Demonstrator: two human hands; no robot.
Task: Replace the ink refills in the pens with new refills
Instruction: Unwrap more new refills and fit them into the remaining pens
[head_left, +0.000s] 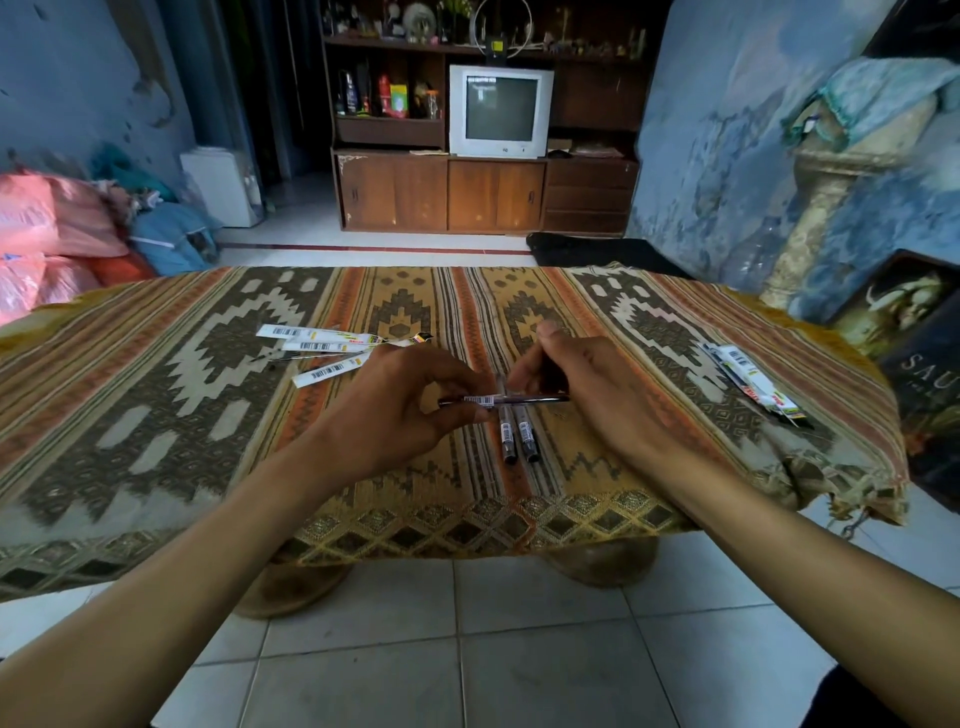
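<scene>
Fingers above two pens

- A woven cloth with a coarse, matt weave and a frayed edge at near right covers the table.
- The pen held between both hands has a clear, glossy plastic barrel with a paper barcode label.
- Two more pens lying on the cloth show the same shiny plastic.
- Refill packets at far left and more packets at right look like glossy plastic film.
- The floor is smooth, pale glazed tile.
- The far cabinet is brown wood with a dull sheen.
- The walls are rough, with peeling blue paint.
</scene>
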